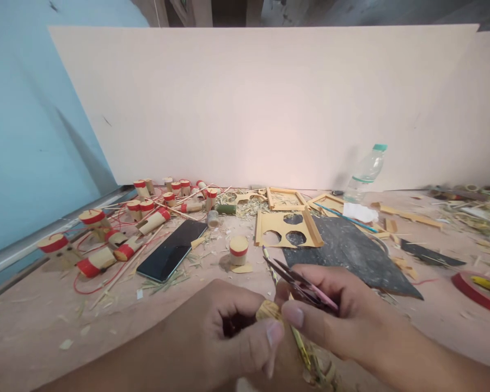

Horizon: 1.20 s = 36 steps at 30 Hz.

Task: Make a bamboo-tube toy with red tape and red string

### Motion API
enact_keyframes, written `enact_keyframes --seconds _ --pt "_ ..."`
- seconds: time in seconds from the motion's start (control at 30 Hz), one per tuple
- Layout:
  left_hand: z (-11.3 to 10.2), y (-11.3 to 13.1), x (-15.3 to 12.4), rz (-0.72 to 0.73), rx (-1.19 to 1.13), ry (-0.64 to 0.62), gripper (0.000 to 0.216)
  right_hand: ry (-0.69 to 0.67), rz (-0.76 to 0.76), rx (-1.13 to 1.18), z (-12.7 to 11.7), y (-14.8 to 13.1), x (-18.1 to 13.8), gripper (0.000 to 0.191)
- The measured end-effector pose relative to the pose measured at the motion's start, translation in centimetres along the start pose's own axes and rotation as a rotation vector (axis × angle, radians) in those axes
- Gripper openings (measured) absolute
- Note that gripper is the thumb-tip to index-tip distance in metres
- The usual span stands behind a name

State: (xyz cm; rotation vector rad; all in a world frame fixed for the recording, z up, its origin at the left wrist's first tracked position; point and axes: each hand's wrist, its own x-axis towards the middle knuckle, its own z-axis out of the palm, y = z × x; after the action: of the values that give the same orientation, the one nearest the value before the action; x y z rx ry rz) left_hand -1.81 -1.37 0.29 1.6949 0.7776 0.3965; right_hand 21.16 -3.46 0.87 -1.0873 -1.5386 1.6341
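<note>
My left hand point(237, 326) pinches a small rounded yellowish disc point(268, 310) between thumb and fingers. My right hand point(335, 310) grips small scissors point(298, 280) with a pink handle, their blades pointing up and left. The right thumb tip is close beside the disc's edge; whether it touches cannot be told. Under the right hand runs a striped yellow pencil-like stick point(302, 345), partly hidden. Just beyond the hands stands a short cylinder point(238, 250) with a red band and a pale top. A yellow sheet with round holes point(286, 228) lies behind the scissors' tips.
Several red-banded bamboo tubes point(92, 218) with red strings and sticks cover the left. A phone point(171, 251) lies nearer the middle. To the right are a dark sheet point(351, 253), a tilted plastic bottle point(367, 171) and red tape point(473, 291). Shavings litter the table; a pale board stands behind.
</note>
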Motion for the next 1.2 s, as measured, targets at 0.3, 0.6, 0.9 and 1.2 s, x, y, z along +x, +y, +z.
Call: enact_keyframes --seconds 0.3,0.6,0.9,1.2 --pt "0.10 0.58 0.60 0.025 0.110 0.083 0.041 0.041 0.030 -0.099 0.14 0.24 0.22 0.035" --pt "0.36 -0.07 0.62 0.056 0.109 0.232 0.037 0.037 -0.015 -0.037 0.17 0.14 0.12 0.037" --pt "0.42 0.00 0.83 0.040 0.151 0.208 0.023 0.080 -0.060 -0.038 0.28 0.35 0.21 0.023" --pt "0.91 -0.07 0.74 0.000 0.091 0.387 0.025 0.126 -0.055 -0.101 0.24 -0.07 0.44 0.029"
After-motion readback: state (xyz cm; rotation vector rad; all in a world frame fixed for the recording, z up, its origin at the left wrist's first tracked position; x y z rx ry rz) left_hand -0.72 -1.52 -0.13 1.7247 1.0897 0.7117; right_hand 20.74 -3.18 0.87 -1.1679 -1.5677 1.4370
